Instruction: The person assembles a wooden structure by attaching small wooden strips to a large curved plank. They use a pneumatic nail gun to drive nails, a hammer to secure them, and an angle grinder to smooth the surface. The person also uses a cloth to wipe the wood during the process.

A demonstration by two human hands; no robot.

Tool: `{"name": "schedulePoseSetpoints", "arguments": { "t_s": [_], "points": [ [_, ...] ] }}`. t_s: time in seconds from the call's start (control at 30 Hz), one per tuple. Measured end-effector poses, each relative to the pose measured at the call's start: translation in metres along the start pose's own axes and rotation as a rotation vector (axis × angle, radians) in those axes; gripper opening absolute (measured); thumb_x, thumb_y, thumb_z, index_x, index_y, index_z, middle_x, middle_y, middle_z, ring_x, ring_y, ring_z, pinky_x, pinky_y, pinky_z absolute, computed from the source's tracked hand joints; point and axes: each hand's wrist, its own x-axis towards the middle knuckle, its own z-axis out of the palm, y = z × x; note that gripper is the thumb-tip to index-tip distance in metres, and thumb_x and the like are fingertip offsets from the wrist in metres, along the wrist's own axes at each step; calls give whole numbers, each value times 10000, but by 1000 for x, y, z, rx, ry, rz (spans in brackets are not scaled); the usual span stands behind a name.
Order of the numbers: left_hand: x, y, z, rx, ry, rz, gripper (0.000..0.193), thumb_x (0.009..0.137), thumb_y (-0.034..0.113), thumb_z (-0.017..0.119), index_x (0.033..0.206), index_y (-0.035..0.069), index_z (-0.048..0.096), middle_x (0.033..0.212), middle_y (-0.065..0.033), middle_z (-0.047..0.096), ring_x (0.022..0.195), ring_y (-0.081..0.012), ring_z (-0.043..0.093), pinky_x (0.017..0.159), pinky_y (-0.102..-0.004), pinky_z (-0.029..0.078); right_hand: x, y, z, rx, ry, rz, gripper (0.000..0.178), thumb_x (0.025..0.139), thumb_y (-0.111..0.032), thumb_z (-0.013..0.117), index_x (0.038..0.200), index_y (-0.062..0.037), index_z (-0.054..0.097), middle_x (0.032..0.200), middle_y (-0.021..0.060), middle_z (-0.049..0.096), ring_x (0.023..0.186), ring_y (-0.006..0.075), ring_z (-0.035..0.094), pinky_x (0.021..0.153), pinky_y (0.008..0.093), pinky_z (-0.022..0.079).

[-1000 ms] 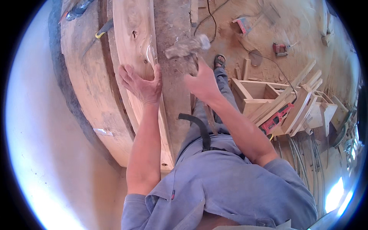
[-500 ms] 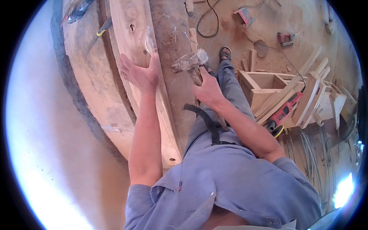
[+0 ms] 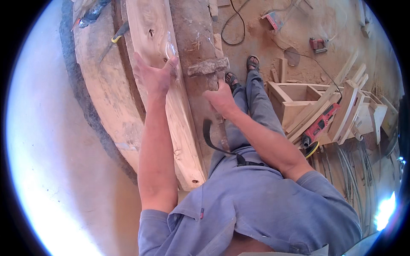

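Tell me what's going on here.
Someone in a blue-grey shirt is working at a long wooden board. Their left hand is spread over it, thumb along the right edge. The right hand grips a hammer by its handle, the head just right of the board and not striking it. Off to the right are a wooden frame, some loose timber and a red power tool; neither hand is touching those.

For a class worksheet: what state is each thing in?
Knotted timber: lying flat
Hammer: held
Left grip: spread on timber
Right grip: closed round hammer
Black strap: free end loose
Sandals: worn
Black cable: looped
Red corded power tool: unheld
Yellow-trimmed hand tool: unheld
Wooden box: open
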Motion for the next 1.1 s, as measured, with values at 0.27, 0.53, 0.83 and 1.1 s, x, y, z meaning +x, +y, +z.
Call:
{"name": "schedulePoseSetpoints", "arguments": {
  "t_s": [0.27,0.53,0.83,1.1],
  "points": [
    [0,-5,5,-5,22,8,1329,651,530,901,1620,41,133,1593,-332,245,1512,-462,188,1246,-555,133,18,28,22,-491,160,-155,513,812,-290,698,1070,143,604,881,287,697,717,377,716,676,455,584],
    [14,-42,23,48,165,240,1287,639,557,893,1559,-81,258,1543,-337,355,1446,-465,338,1218,-525,260,8,3,-34,-944,-128,-218,495,856,-440,664,918,47,719,917,323,694,917,453,701,817,513,549],
    [8,-26,20,-386,45,74,1118,775,263,867,1590,-62,174,1566,-257,330,1381,-345,428,1139,-430,395,102,38,-247,-799,323,-36,191,841,-183,594,860,-20,694,780,200,714,783,337,733,725,437,562],
    [6,-40,4,-265,-52,-70,1081,824,224,809,1634,27,121,1661,-207,215,1507,-331,279,1239,-432,246,106,62,-373,-876,523,157,182,830,-156,570,913,-48,691,902,223,726,916,359,720,824,465,547]
  ]
}}
